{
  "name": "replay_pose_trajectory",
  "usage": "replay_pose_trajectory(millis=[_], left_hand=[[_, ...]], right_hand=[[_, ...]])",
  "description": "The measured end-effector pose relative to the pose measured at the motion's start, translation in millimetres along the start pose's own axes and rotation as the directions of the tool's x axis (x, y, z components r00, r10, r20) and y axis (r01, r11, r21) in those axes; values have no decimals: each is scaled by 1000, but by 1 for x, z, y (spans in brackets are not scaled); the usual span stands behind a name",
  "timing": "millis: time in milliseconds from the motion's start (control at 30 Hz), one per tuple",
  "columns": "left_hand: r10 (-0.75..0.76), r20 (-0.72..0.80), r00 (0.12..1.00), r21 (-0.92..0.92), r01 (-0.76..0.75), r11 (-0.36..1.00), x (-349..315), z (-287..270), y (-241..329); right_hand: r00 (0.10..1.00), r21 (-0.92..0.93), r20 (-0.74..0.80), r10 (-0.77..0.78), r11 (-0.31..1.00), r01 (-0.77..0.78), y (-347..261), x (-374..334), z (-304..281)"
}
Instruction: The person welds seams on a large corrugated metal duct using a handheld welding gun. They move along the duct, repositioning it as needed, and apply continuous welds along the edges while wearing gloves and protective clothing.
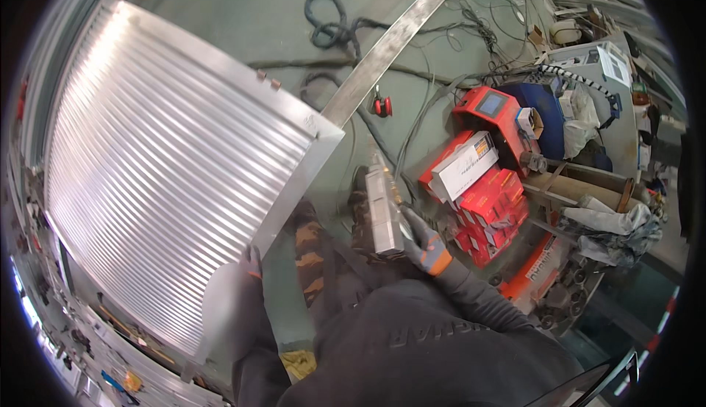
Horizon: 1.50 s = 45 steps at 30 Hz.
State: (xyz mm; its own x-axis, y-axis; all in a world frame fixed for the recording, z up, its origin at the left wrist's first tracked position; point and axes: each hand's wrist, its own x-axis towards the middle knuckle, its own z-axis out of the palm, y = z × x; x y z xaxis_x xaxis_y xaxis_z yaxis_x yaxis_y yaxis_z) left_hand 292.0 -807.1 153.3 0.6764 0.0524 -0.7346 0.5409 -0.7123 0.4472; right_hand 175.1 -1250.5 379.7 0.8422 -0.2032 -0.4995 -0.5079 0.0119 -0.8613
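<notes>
In my gloved right hand [425, 244] is a silver, box-shaped welding gun [384, 212] with brass fittings toward its far end. The fingers wrap its right side, mostly hidden by the tool. My gloved left hand [254, 261] is at the near corner of a large ribbed metal panel [176, 164] and appears closed on the edge of a pale, rounded shield [224, 300]. That shield overlaps the panel's near edge and looks blurred. The panel is raised above the floor on my left, with a flat metal border along its far and right sides.
A long metal bar [397, 43] runs from the panel's far corner. Dark cables [331, 32] coil across the green floor near a small red-and-black clamp-like piece [381, 105]. At right stand a red machine with a screen [491, 105], a white box [465, 166] and stacked red boxes [491, 208].
</notes>
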Motion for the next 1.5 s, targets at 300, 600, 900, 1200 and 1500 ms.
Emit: replay_pose_trajectory(millis=[300, 600, 900, 1200, 1500], left_hand=[[166, 129, 978, -95, -154, 983, -84, 91, 57], [224, 171, 959, -43, -220, 975, -68, 121, 128], [24, 112, 993, -197, -1, 980, 48, 108, 172], [25, -9, 1000, -571, -26, 820, 75, 121, 249], [-104, 54, 993, -252, 115, 961, 38, 151, 160]], right_hand=[[904, 267, -419, 82, 963, 36, 43, -41, -159], [903, 172, -427, 36, 984, 42, 29, -13, -199], [889, 14, -454, -59, 997, 73, 13, 35, -226], [866, 304, -499, -23, 931, 200, -66, 84, -243], [860, 216, -510, -26, 964, 157, -57, 116, -300]])
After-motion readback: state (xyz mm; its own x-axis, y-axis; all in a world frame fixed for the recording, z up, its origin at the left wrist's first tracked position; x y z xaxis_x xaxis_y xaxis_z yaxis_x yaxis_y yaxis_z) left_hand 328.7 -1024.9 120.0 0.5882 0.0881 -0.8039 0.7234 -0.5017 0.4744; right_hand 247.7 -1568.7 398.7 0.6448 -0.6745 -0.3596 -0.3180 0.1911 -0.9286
